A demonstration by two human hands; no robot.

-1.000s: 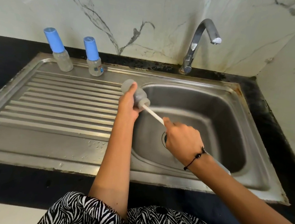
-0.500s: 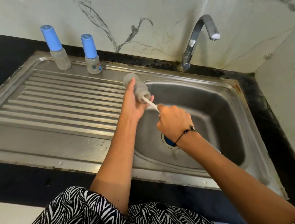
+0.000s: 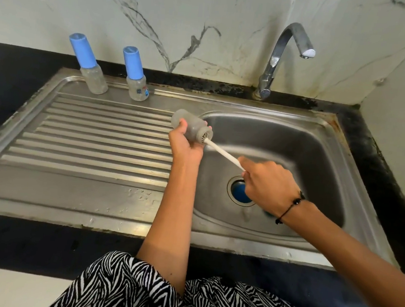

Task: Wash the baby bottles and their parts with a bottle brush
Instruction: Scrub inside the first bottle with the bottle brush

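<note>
My left hand (image 3: 185, 144) grips an open clear baby bottle (image 3: 191, 127), tilted with its mouth toward the sink basin. The bottle brush (image 3: 223, 152) has its bristles at the bottle's mouth and its white handle runs down to my right hand (image 3: 269, 183), which is closed around it over the basin. Two more baby bottles with blue caps stand upright at the back of the drainboard: one on the left (image 3: 87, 64) and one beside it (image 3: 136, 75).
The steel sink (image 3: 318, 148) has a blue plug (image 3: 240, 192) in its drain. A ribbed drainboard (image 3: 88, 139) lies to the left. The tap (image 3: 286, 55) arches over the basin's back edge, with no water running. Marble walls close the back and right.
My right hand has pulled back down and to the right, drawing the brush out until its bristles sit at the bottle's mouth. My left hand still holds the bottle at the basin's left rim.
</note>
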